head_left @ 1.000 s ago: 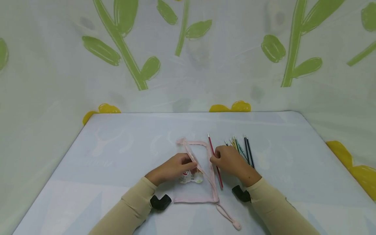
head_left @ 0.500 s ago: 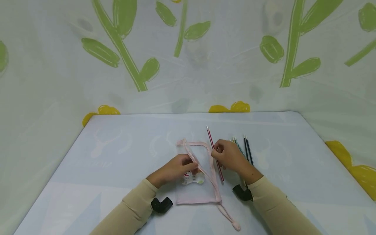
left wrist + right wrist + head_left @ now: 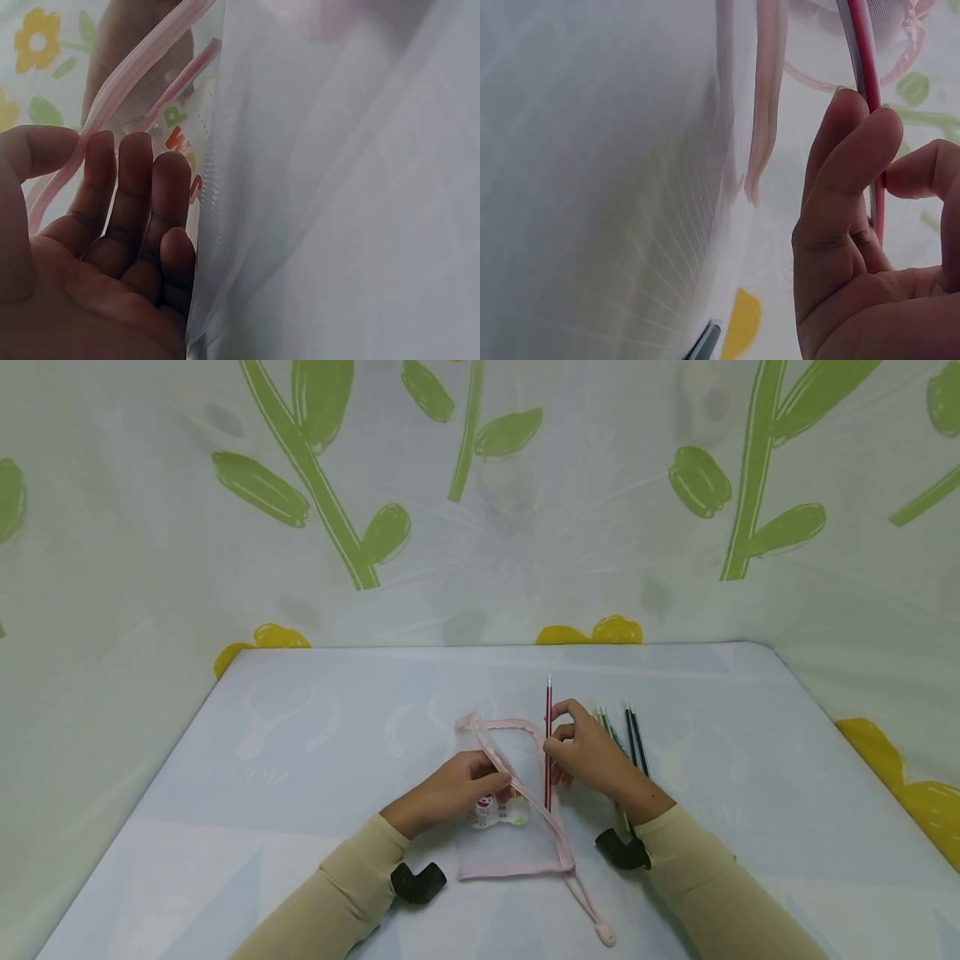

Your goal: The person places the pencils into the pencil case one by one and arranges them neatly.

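One red pencil (image 3: 549, 710) is pointing away from the person, its near end reaching between the pink edges of a mesh zip pouch (image 3: 517, 850); whether the tip is sitting inside, I cannot tell. The right hand (image 3: 592, 760) is pinching the pencil between thumb and fingers. The left hand (image 3: 457, 789) is pinching the pouch's near pink edge, holding the mouth parted. Beside that hand a white printed label (image 3: 501, 811) is showing, and a pink loop (image 3: 587, 908) is trailing from the pouch's lower right corner. Beyond the right hand, two dark pencils (image 3: 636, 739) are lying near some lighter pencils (image 3: 604, 717) on the pale table (image 3: 337, 743). Leaf-printed cloth (image 3: 562, 552) is hanging behind.
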Demonstrator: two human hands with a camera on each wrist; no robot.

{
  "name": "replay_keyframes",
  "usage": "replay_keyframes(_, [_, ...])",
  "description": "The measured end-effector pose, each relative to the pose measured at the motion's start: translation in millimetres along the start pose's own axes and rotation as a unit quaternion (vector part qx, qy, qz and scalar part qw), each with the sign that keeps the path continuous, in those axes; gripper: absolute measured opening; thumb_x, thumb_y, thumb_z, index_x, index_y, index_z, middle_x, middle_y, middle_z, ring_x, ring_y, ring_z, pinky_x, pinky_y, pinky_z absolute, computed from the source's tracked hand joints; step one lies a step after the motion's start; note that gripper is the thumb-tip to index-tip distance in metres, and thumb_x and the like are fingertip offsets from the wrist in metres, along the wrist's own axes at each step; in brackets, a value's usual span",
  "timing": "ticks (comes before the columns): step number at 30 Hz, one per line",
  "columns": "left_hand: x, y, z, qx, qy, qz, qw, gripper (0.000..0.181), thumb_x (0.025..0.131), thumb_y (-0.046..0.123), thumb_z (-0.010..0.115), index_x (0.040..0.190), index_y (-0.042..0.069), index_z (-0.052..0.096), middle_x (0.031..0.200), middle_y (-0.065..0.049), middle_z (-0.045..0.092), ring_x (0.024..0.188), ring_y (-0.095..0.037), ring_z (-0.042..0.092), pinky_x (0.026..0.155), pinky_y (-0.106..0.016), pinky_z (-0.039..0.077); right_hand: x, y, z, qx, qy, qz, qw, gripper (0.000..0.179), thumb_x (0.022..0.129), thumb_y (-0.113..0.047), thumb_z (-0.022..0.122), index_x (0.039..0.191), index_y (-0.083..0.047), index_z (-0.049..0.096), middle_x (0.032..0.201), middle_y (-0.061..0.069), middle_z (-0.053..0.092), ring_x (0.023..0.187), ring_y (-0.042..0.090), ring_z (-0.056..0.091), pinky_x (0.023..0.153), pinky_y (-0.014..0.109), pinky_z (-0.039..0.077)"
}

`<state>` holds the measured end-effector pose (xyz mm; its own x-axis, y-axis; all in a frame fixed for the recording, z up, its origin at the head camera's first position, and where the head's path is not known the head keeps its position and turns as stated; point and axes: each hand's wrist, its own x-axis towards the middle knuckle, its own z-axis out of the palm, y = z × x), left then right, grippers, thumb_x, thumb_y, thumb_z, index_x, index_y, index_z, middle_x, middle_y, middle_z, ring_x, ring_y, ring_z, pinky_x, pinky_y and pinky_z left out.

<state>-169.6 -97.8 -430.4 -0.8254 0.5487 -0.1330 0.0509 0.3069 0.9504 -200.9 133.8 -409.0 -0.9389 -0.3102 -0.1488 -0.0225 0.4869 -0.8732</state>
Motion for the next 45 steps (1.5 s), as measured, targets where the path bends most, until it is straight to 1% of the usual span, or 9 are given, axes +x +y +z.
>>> replay_keyframes(5, [0.4, 0.9, 0.3, -0.005, 0.001, 0.0, 1.0, 0.027, 0.103, 0.024, 0.054, 0.11, 0.003, 0.069, 0.096, -0.008, 0.071, 0.088, -0.011, 0.063, 0.081, -0.027, 0.053, 0.7, 1, 1, 0.026, -0.014, 0.017, 0.9994, 0.044, 0.093, -0.011, 0.053, 0.134, -0.008, 0.037, 0.095, 0.015, 0.066, 0.055, 0.022, 0.063, 0.054, 0.035, 0.058])
replay_keyframes(11, [0.8, 1.0, 0.6, -0.013, 0.001, 0.002, 0.9999, 0.027, 0.103, 0.025, 0.054, 0.109, 0.003, 0.068, 0.097, -0.009, 0.071, 0.089, -0.012, 0.063, 0.083, -0.027, 0.053, -0.1, -1, 2, 0.045, -0.033, 0.042, 0.9976, 0.049, 0.093, -0.01, 0.055, 0.137, -0.01, 0.034, 0.101, 0.016, 0.065, 0.058, 0.022, 0.065, 0.055, 0.034, 0.058])
replay_keyframes(15, [1.0, 0.6, 0.6, -0.014, 0.004, 0.007, 0.9999, 0.026, 0.103, 0.023, 0.054, 0.108, 0.002, 0.068, 0.097, -0.01, 0.071, 0.089, -0.012, 0.063, 0.083, -0.027, 0.053, 1.1, 1, 5, 0.071, -0.074, 0.052, 0.9934, 0.059, 0.092, -0.008, 0.056, 0.143, -0.011, 0.026, 0.098, 0.015, 0.064, 0.059, 0.023, 0.066, 0.057, 0.035, 0.06])
replay_keyframes(18, [1.2, -1.1, 0.5, -0.013, 0.003, 0.014, 0.9998, 0.025, 0.103, 0.022, 0.054, 0.107, 0.002, 0.068, 0.095, -0.011, 0.071, 0.088, -0.012, 0.063, 0.082, -0.027, 0.053, 1.6, 4, 7, 0.084, -0.103, 0.044, 0.9901, 0.067, 0.091, -0.006, 0.058, 0.146, -0.01, 0.02, 0.093, 0.014, 0.064, 0.059, 0.022, 0.066, 0.058, 0.036, 0.06])
replay_keyframes(21, [1.2, -1.9, -0.1, -0.014, 0.0, 0.018, 0.9997, 0.026, 0.103, 0.023, 0.054, 0.107, 0.002, 0.067, 0.096, -0.011, 0.07, 0.089, -0.013, 0.063, 0.082, -0.028, 0.053, 1.6, 6, 9, 0.086, -0.114, 0.036, 0.9891, 0.072, 0.09, -0.004, 0.059, 0.148, -0.012, 0.019, 0.089, 0.014, 0.065, 0.059, 0.022, 0.065, 0.058, 0.036, 0.059])
replay_keyframes(27, [1.4, -1.7, -0.9, -0.019, -0.004, 0.017, 0.9997, 0.026, 0.103, 0.024, 0.054, 0.107, 0.002, 0.067, 0.097, -0.01, 0.07, 0.09, -0.013, 0.063, 0.083, -0.028, 0.053, 0.4, 5, 11, 0.064, -0.122, 0.031, 0.99, 0.082, 0.09, -0.007, 0.063, 0.154, -0.017, 0.014, 0.087, 0.011, 0.067, 0.064, 0.02, 0.064, 0.062, 0.034, 0.058])
replay_keyframes(34, [1.9, -1.6, -0.7, -0.035, 0.001, 0.004, 0.9994, 0.025, 0.101, 0.021, 0.055, 0.106, 0.0, 0.067, 0.094, -0.008, 0.07, 0.089, -0.011, 0.062, 0.084, -0.027, 0.052, 0.4, 6, 13, 0.042, -0.122, 0.033, 0.9911, 0.097, 0.088, -0.007, 0.067, 0.159, -0.019, 0.002, 0.088, 0.01, 0.067, 0.067, 0.019, 0.065, 0.063, 0.032, 0.057])
replay_keyframes(42, [3.3, -4.1, 2.2, -0.047, 0.027, 0.019, 0.9983, 0.033, 0.1, 0.014, 0.045, 0.101, -0.011, 0.065, 0.089, -0.017, 0.071, 0.081, -0.008, 0.063, 0.081, -0.026, 0.055, -0.2, 8, 14, 0.037, -0.125, 0.037, 0.9908, 0.1, 0.084, -0.006, 0.069, 0.159, -0.018, 0.004, 0.092, 0.01, 0.059, 0.068, 0.018, 0.062, 0.061, 0.032, 0.056])
replay_keyframes(45, [3.8, -2.5, 4.4, -0.041, 0.045, 0.021, 0.9979, 0.035, 0.1, 0.014, 0.043, 0.098, -0.011, 0.067, 0.087, -0.017, 0.071, 0.078, -0.009, 0.062, 0.078, -0.026, 0.055, -0.2, 7, 15, 0.036, -0.123, 0.04, 0.9909, 0.101, 0.084, -0.005, 0.069, 0.16, -0.018, 0.004, 0.092, 0.011, 0.059, 0.067, 0.018, 0.062, 0.061, 0.033, 0.057])
